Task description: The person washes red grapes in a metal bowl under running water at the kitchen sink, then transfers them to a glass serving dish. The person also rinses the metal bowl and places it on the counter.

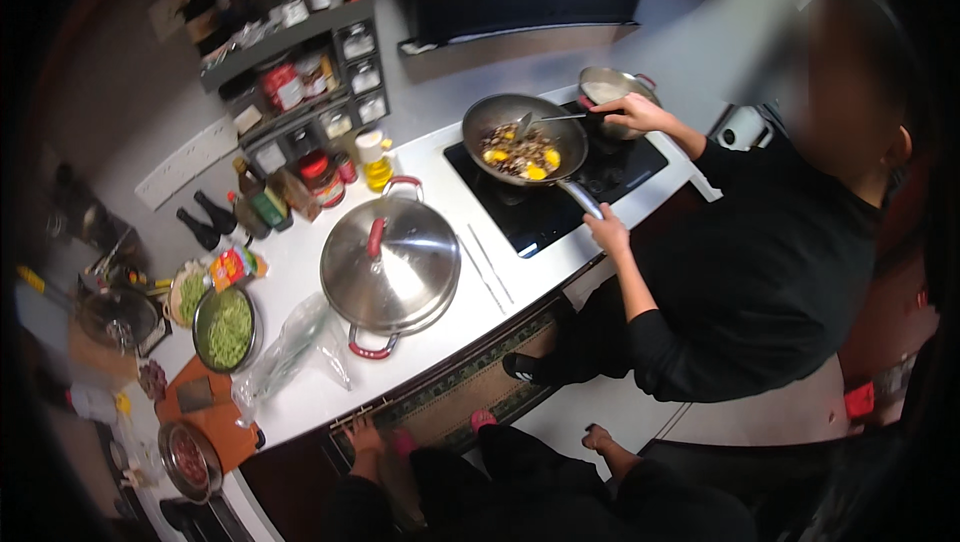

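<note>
My left hand [364, 437] is low at the counter's front edge, beside a dark slot with a metal rail [352, 414]. Its fingers are spread and nothing shows in them; whether they touch the rail is hard to tell. Over the floor hangs my right hand [599, 439], its fingers partly curled and too small to read clearly. Before me on the white counter [420, 365] stands a wide lidded steel pot [405, 272] with red handles. A clear plastic bag [292, 354] lies to its left, and a pair of chopsticks [487, 264] to its right.
Another person [750, 272] holds a frying pan [476, 121] and stirs food with a spatula [559, 118] over a black cooktop [525, 223]. A second pan [645, 95] stands behind. Bowls of shredded greens [229, 332] and raw meat [191, 459] sit left, near an orange cutting board [225, 418].
</note>
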Action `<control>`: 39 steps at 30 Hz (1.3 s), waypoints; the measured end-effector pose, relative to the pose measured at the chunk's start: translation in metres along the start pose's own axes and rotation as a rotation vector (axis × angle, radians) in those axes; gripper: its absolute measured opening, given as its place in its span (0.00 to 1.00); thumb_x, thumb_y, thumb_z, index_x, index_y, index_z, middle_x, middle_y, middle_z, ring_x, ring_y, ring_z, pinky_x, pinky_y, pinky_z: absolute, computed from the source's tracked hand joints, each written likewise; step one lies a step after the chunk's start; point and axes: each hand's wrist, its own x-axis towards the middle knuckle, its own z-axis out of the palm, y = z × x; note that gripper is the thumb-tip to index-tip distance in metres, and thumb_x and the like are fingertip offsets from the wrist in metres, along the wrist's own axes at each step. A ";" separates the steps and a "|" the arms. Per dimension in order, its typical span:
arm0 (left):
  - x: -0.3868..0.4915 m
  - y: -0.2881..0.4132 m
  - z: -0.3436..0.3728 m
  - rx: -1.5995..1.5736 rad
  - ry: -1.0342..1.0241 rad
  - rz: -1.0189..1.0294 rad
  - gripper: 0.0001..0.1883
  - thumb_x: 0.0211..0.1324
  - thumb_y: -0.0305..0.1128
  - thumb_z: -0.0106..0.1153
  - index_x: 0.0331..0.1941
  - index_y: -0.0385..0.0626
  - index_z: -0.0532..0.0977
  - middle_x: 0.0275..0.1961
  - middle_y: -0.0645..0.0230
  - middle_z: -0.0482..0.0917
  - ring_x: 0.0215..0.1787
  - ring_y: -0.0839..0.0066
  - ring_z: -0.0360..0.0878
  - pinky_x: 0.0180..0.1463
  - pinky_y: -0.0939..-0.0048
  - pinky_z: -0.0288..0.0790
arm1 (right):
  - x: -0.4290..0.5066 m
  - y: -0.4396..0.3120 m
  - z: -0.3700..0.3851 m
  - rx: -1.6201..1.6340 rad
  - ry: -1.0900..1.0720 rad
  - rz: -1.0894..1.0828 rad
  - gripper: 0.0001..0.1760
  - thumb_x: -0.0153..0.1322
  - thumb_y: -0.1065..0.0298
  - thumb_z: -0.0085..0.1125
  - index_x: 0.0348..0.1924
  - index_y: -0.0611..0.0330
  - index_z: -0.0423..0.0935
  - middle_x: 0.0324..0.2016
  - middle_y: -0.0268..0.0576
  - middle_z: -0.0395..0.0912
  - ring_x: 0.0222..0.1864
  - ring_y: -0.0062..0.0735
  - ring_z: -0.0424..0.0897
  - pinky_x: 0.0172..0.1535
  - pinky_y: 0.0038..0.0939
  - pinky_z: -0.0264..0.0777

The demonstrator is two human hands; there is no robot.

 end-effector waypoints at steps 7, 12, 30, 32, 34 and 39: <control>0.035 0.019 -0.016 -0.222 -0.114 -0.216 0.62 0.44 0.53 0.73 0.79 0.41 0.49 0.83 0.54 0.49 0.85 0.54 0.39 0.82 0.38 0.35 | -0.034 -0.108 -0.039 -0.577 -0.002 -0.345 0.35 0.67 0.56 0.57 0.70 0.41 0.71 0.69 0.59 0.67 0.79 0.68 0.45 0.73 0.77 0.33; 0.042 0.010 0.008 -0.205 0.026 -0.069 0.51 0.50 0.42 0.69 0.77 0.45 0.57 0.81 0.55 0.57 0.84 0.53 0.48 0.82 0.36 0.36 | -0.024 -0.084 -0.027 -0.384 -0.020 -0.273 0.47 0.68 0.49 0.60 0.78 0.45 0.52 0.72 0.72 0.56 0.78 0.73 0.45 0.76 0.64 0.39; -0.013 0.008 0.030 -0.352 -0.158 -0.033 0.29 0.53 0.43 0.64 0.62 0.58 0.78 0.75 0.64 0.69 0.79 0.59 0.59 0.77 0.51 0.60 | -0.015 -0.139 -0.045 -0.459 -0.170 -0.109 0.52 0.66 0.41 0.60 0.78 0.45 0.51 0.69 0.58 0.68 0.71 0.56 0.68 0.72 0.74 0.44; -0.031 0.005 0.052 -0.398 -0.029 0.041 0.20 0.53 0.42 0.63 0.51 0.59 0.85 0.72 0.63 0.73 0.75 0.57 0.65 0.75 0.53 0.62 | -0.016 -0.175 -0.031 -0.441 -0.179 -0.232 0.51 0.67 0.41 0.60 0.78 0.48 0.52 0.67 0.59 0.70 0.70 0.56 0.70 0.72 0.68 0.50; -0.050 0.018 0.059 -0.500 -0.057 -0.085 0.15 0.53 0.38 0.61 0.45 0.57 0.87 0.69 0.61 0.75 0.71 0.54 0.70 0.72 0.57 0.66 | -0.012 -0.202 -0.015 -0.151 -0.180 -0.290 0.49 0.68 0.45 0.61 0.77 0.53 0.54 0.65 0.62 0.72 0.66 0.58 0.75 0.68 0.60 0.61; -0.126 0.024 0.120 -0.838 0.343 -0.192 0.21 0.49 0.18 0.57 0.46 0.52 0.85 0.60 0.54 0.80 0.62 0.53 0.78 0.65 0.60 0.73 | -0.045 -0.266 0.006 0.771 -0.385 -0.158 0.45 0.76 0.61 0.51 0.80 0.57 0.37 0.69 0.62 0.65 0.48 0.58 0.87 0.47 0.45 0.83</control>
